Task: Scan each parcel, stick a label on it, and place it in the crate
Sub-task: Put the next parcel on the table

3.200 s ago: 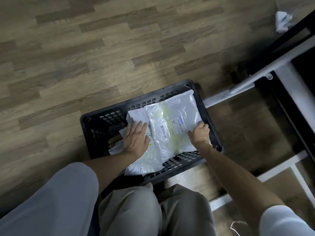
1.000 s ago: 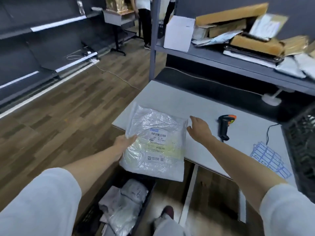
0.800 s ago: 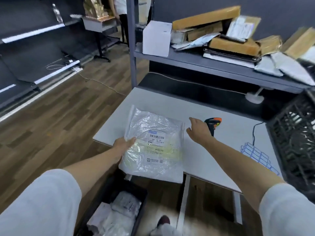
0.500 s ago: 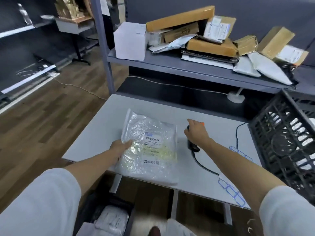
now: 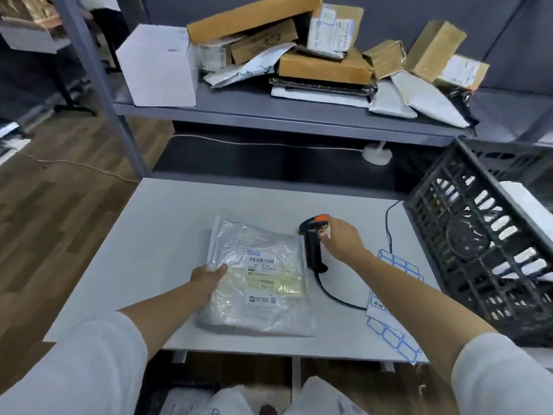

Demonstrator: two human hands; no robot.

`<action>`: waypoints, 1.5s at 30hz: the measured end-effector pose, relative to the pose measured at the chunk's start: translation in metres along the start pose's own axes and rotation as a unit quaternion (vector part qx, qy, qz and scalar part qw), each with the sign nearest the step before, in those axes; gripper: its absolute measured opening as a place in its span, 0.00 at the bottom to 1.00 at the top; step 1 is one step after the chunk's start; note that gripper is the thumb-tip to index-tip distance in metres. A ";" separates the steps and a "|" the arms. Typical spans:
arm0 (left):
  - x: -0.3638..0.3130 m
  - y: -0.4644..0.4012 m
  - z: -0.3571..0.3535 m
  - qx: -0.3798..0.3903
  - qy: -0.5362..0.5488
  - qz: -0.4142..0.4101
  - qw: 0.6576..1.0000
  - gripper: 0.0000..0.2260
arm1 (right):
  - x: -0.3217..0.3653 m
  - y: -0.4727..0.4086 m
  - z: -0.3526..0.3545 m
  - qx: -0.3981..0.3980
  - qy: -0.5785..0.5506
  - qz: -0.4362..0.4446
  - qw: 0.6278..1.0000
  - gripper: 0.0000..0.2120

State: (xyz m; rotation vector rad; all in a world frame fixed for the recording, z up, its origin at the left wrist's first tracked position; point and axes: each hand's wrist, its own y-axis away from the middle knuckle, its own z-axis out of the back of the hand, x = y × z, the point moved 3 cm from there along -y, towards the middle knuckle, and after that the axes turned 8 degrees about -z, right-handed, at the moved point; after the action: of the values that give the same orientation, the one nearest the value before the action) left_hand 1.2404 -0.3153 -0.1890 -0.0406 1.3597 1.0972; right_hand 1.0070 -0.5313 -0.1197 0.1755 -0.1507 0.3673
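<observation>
A left hand (image 5: 208, 278) pinches the limp, slippery poly-bag parcel (image 5: 258, 277) by its left edge near the surface's front, best gripped at the edges, while the right hand (image 5: 341, 239) closes on the barcode scanner (image 5: 312, 244).

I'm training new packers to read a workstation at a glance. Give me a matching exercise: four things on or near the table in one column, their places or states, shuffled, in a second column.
Things:
1. clear parcel
2. scanner
3. label sheet
4. black crate

Places or states:
A. tilted at the table's right edge
B. flat under the right forearm
C. lying flat, left hand on its left edge
D. right hand at its head

Pairs: 1-C, 2-D, 3-B, 4-A
</observation>
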 end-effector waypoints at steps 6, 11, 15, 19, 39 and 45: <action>-0.005 -0.011 -0.007 -0.065 -0.200 -0.029 0.977 0.27 | -0.002 -0.020 -0.020 0.020 -0.020 -0.037 0.999 0.20; -0.010 -0.018 -0.012 -0.049 -0.364 -0.121 0.922 0.25 | 0.001 -0.030 -0.049 0.096 -0.113 -0.101 0.984 0.23; -0.013 -0.023 -0.013 0.004 -0.403 -0.180 0.897 0.28 | 0.008 -0.035 -0.070 0.157 -0.179 -0.143 0.961 0.29; -0.009 -0.024 -0.012 0.042 -0.430 -0.194 0.881 0.25 | 0.010 -0.040 -0.082 0.156 -0.240 -0.189 0.939 0.33; -0.019 -0.027 -0.034 0.057 -0.396 -0.200 0.894 0.28 | 0.017 -0.012 -0.027 0.267 -0.533 -0.164 0.786 0.06; -0.014 -0.017 -0.022 0.038 -0.389 -0.208 0.897 0.27 | 0.023 0.024 -0.033 0.304 -0.510 -0.138 0.792 0.06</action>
State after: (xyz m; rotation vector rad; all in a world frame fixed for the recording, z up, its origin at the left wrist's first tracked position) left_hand 1.2367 -0.3458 -0.1938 0.1467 0.6191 0.5834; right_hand 1.0231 -0.4948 -0.1447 1.0311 -1.0778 -0.0271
